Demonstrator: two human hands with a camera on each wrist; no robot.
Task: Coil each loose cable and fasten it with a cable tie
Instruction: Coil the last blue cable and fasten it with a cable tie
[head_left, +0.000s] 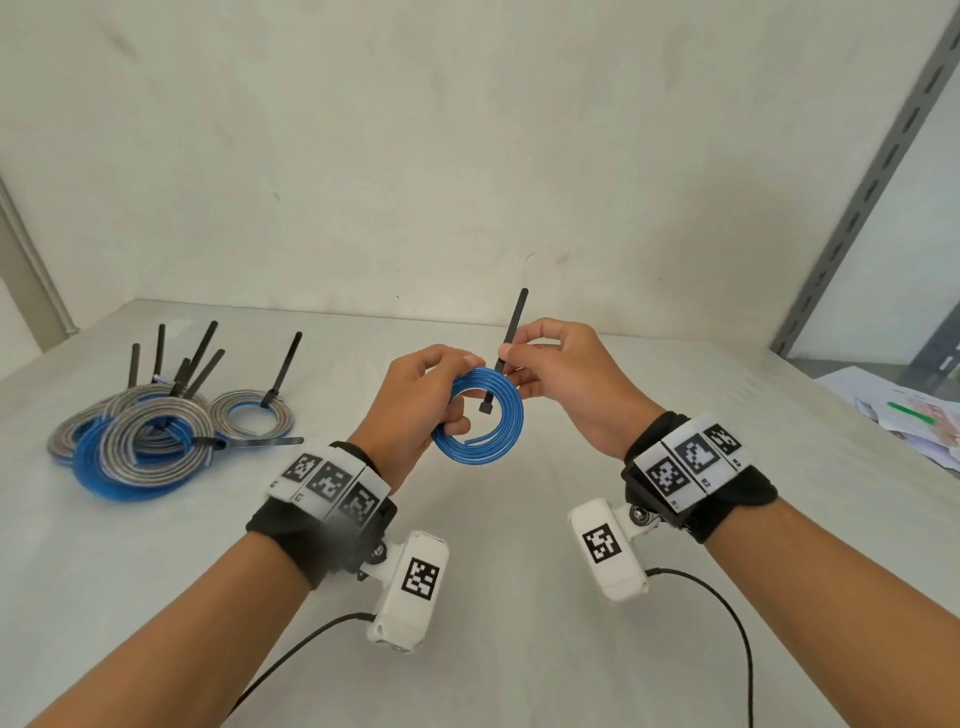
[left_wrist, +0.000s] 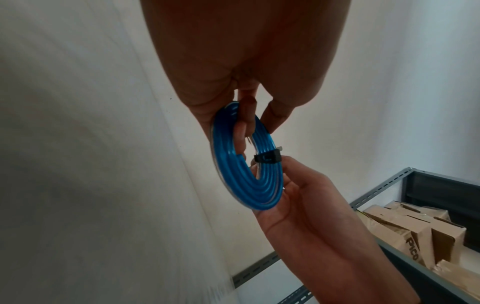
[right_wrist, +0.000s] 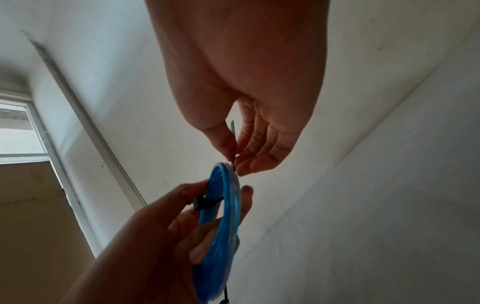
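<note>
A coiled blue cable is held up above the white table. My left hand grips the coil's left side, thumb on top and fingers through the middle. A black cable tie crosses the coil's upper right, its head at the inner edge and its tail pointing up. My right hand pinches the tie's strap just above the coil. In the left wrist view the tie head sits on the coil. The right wrist view shows the pinch above the coil.
A heap of blue and grey coils fastened with black ties lies at the table's left, with a smaller tied coil beside it. Papers lie at the right edge. A grey shelf upright stands at the right, with cardboard boxes.
</note>
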